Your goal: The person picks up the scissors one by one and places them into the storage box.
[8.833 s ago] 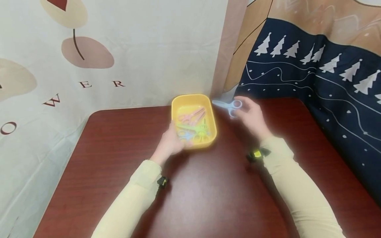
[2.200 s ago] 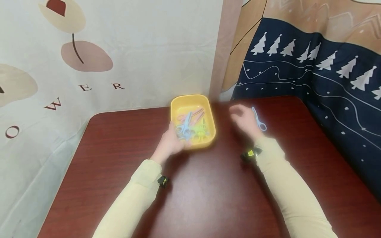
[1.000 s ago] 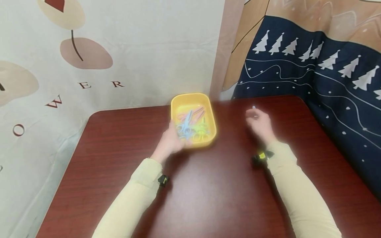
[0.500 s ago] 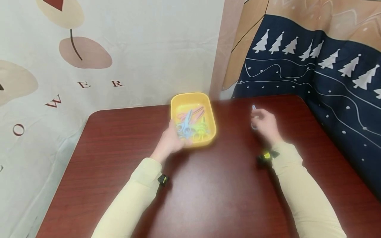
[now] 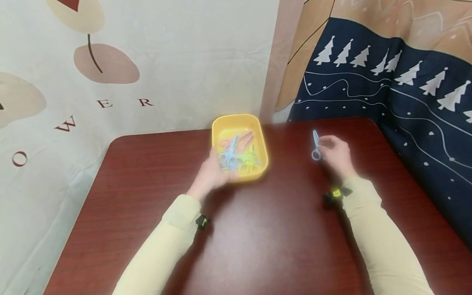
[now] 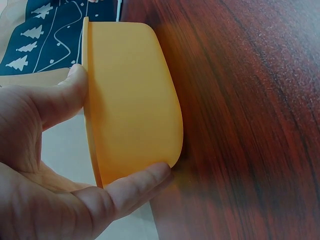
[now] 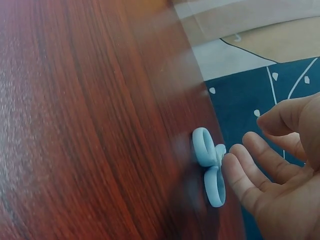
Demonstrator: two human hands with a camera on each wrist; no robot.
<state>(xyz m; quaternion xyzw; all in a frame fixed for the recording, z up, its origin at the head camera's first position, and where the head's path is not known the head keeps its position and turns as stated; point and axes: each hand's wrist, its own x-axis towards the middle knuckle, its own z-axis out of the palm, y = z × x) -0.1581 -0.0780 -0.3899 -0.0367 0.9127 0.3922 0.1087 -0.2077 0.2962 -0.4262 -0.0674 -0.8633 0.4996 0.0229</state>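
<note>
My left hand (image 5: 211, 174) grips the near left corner of a yellow plastic tray (image 5: 262, 147). In the left wrist view, the thumb (image 6: 76, 82) lies at the tray's rim and the fingers (image 6: 140, 187) reach along its outer wall. Inside the tray, blue scissors (image 5: 231, 153) lie on top, with pink scissors (image 5: 241, 141) behind and yellow-green ones (image 5: 248, 159) beside them. Right of the tray, another pair of light blue scissors (image 5: 315, 146) lies on the table. My right hand (image 5: 337, 155) is just right of these, its fingers relaxed and holding nothing; contact is unclear.
The dark red wooden table (image 5: 258, 229) ends at a pale printed cloth (image 5: 184, 82) behind the tray. A navy cloth with white trees (image 5: 346, 90) hangs at the back right. Each wrist wears a small black device (image 5: 202, 222).
Earlier my right hand held blue scissors beside the tray. A blue pair has since appeared atop those inside, another on the table. Lately my right hand moved right, uncovering the table pair.
</note>
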